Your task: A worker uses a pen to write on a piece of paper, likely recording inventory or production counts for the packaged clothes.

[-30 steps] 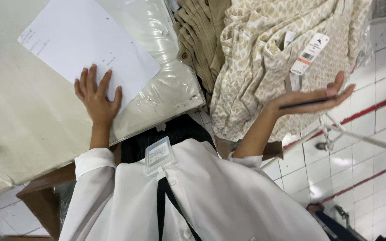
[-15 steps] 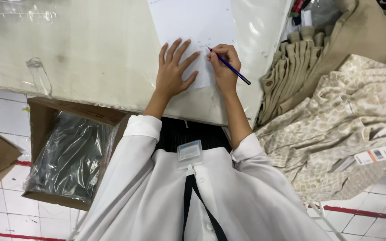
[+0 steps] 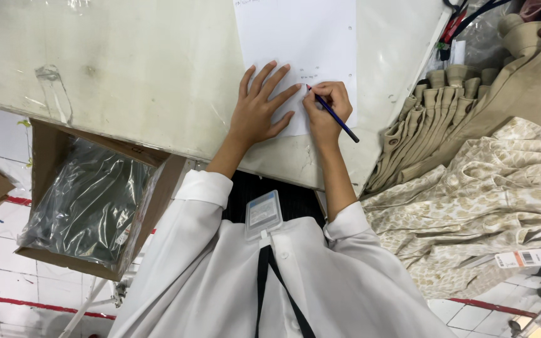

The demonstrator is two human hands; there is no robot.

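A white sheet of paper (image 3: 302,44) lies on the pale table (image 3: 126,69). My left hand (image 3: 259,106) presses flat on the sheet's lower edge, fingers spread. My right hand (image 3: 327,112) grips a dark blue pencil (image 3: 334,116) with its tip touching the paper just right of my left fingertips. Both arms wear white sleeves, and a badge (image 3: 263,213) hangs at my chest.
A cardboard box (image 3: 51,156) holding dark goods in clear plastic sits under the table at the left. Hanging beige garments (image 3: 446,112) and patterned cream garments (image 3: 502,194) with a price tag (image 3: 533,258) crowd the right. White tiled floor with red lines lies below.
My right hand came off the garments at the right, brought the pencil to the paper and now writes. The view swung so the table sits ahead.
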